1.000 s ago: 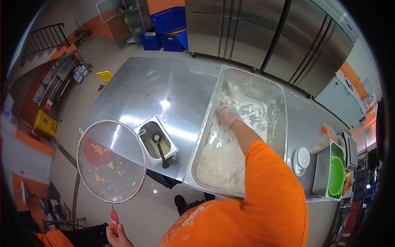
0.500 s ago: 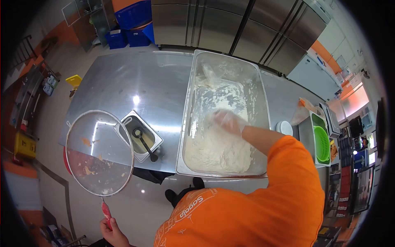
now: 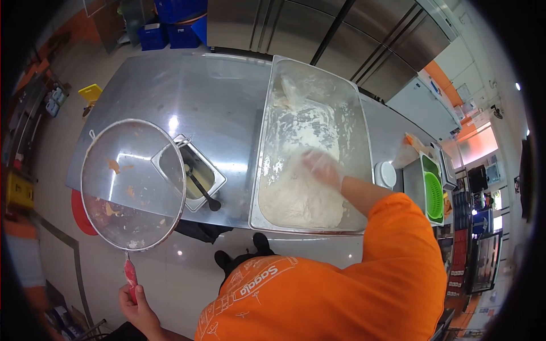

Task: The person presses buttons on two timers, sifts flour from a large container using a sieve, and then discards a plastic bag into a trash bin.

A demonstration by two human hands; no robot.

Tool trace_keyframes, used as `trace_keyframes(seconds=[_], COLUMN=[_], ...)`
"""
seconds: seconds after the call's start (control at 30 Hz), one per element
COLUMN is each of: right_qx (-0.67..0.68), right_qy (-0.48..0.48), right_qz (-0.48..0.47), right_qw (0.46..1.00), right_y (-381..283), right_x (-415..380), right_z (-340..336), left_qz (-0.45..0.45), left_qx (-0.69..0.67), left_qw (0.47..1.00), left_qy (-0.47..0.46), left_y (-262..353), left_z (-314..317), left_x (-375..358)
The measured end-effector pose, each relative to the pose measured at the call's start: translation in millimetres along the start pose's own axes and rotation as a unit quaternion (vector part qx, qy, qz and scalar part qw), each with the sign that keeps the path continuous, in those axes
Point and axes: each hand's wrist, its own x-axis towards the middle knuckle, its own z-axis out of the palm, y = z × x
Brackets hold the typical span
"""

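A large round sieve (image 3: 133, 184) with a red handle is held upright by my left hand (image 3: 138, 307), its fingers wrapped round the handle; orange bits stick to the mesh. My right hand (image 3: 322, 167), blurred and in a clear glove, is over the flour (image 3: 307, 199) in a deep metal tray (image 3: 256, 170). Its fingers are smeared by motion, so whether they hold anything cannot be made out. A whitish, translucent thing (image 3: 290, 91) lies at the tray's far end, on the left.
Left of the tray, a small metal container (image 3: 219, 183) with a black-handled utensil (image 3: 202, 190) stands on the steel table (image 3: 222, 91). To the right are a white round lid (image 3: 385, 174) and a green basket (image 3: 434, 195). Steel cabinets (image 3: 307, 25) stand behind.
The view has shifted, so the table and tray appear higher. My right hand remains over the flour, still blurred. The sieve now overlaps less of the small container.
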Motion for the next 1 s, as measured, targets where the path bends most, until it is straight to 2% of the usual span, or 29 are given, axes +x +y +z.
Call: trace_keyframes(seconds=[0.03, 0.1, 0.13, 0.17, 0.2, 0.27, 0.3, 0.43, 0.47, 0.5, 0.53, 0.57, 0.63, 0.67, 0.73, 0.77, 0.8, 0.83, 0.87, 0.93, 0.97, 1.0], right_qx=[-0.031, -0.124, -0.124, -0.036, 0.052, 0.113, 0.112, 0.157, 0.063, 0.061, -0.064, -0.334, -0.426, -0.428, -0.398, -0.392, -0.426, -0.448, -0.443, -0.358, -0.313, -0.319], right_qy=[0.02, -0.067, -0.068, -0.054, -0.039, -0.148, -0.146, -0.059, -0.115, -0.061, -0.092, -0.178, -0.288, -0.29, -0.155, -0.16, -0.316, -0.461, -0.463, -0.408, -0.376, -0.376], right_qz=[0.062, 0.224, 0.222, 0.213, 0.206, 0.079, 0.083, -0.064, -0.006, 0.062, 0.073, -0.116, -0.016, -0.03, -0.03, -0.028, -0.021, -0.011, 0.0, -0.15, -0.226, -0.219], right_qw=[0.997, 0.964, 0.965, 0.975, 0.976, 0.979, 0.979, 0.984, 0.991, 0.994, 0.991, 0.918, 0.857, 0.855, 0.904, 0.905, 0.847, 0.766, 0.768, 0.826, 0.842, 0.842], right_y=[11, 15, 28, 48, 39, -11, -21, -41, -49, -15, -7, 58, 67, 130, 223, 185, 113, 42, 81, 88, 119, 53], right_x=[2, 5, 5, 6, 5, -18, -21, -29, -8, 8, 22, 41, 60, 74, 57, 59, 51, 31, 15, -69, -85, -86], right_z=[-12, -28, -10, 22, 29, 28, 22, 7, -33, -27, -44, -22, -37, -12, 58, 35, 12, -20, 0, 72, 86, 48], left_qz=[-0.003, 0.001, -0.001, -0.001, 0.0, -0.014, -0.029, 0.004, -0.003, -0.012, -0.017, -0.023, -0.027, -0.037, -0.034, -0.034, -0.032, -0.015, 0.003, -0.003, -0.007, -0.012], left_qx=[-0.002, -0.013, -0.012, -0.01, -0.007, 0.01, 0.025, -0.002, 0.005, 0.013, 0.015, 0.022, 0.047, 0.051, 0.026, 0.023, 0.027, 0.015, 0.001, 0.01, 0.001, -0.009], left_qw=[1.0, 1.0, 1.0, 1.0, 1.0, 0.999, 0.998, 1.0, 1.0, 1.0, 1.0, 0.999, 0.998, 0.998, 0.999, 0.999, 0.998, 1.0, 1.0, 1.0, 1.0, 1.0], left_qy=[0.0, -0.016, -0.014, -0.015, -0.018, -0.033, -0.045, -0.017, -0.013, -0.009, -0.01, -0.003, 0.007, 0.017, -0.015, -0.031, -0.039, -0.023, -0.01, -0.028, -0.028, -0.025], left_y=[-2, -5, -5, -3, -2, -6, -7, -13, -15, -16, -16, -15, -6, -4, 0, -2, -5, -6, -8, -16, -14, -13], left_z=[0, -4, -6, -8, -10, -19, -20, -17, -19, -20, -20, -20, -19, -17, -18, -21, -21, -17, -16, -17, -13, -10], left_x=[1, 3, 2, 2, 2, 2, 2, 4, 5, 5, 5, 5, 2, -2, -5, -7, -7, -8, -6, -2, -1, -1])
